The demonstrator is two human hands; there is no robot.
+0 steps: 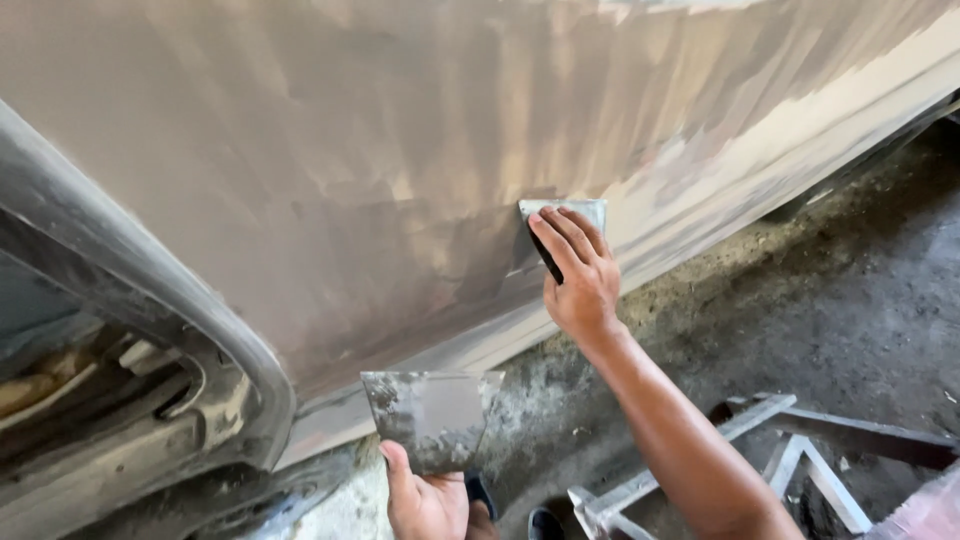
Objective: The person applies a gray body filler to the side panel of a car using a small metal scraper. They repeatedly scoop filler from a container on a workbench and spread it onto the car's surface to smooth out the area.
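My right hand (577, 276) presses a small metal spreader blade (566, 210) flat against a filler-coated vehicle body panel (400, 150), low on the panel near its lower crease. My fingers lie over the blade's dark back edge. My left hand (425, 500), at the bottom of the view, grips a wider metal putty knife (430, 415) by its handle, blade up and smeared with grey filler, held just off the panel's bottom edge.
A dark wheel arch (150, 310) curves down at the left, with the wheel well behind it. The rough concrete floor (860, 300) runs beneath the vehicle. A grey metal stand frame (790, 450) lies on the floor at the lower right.
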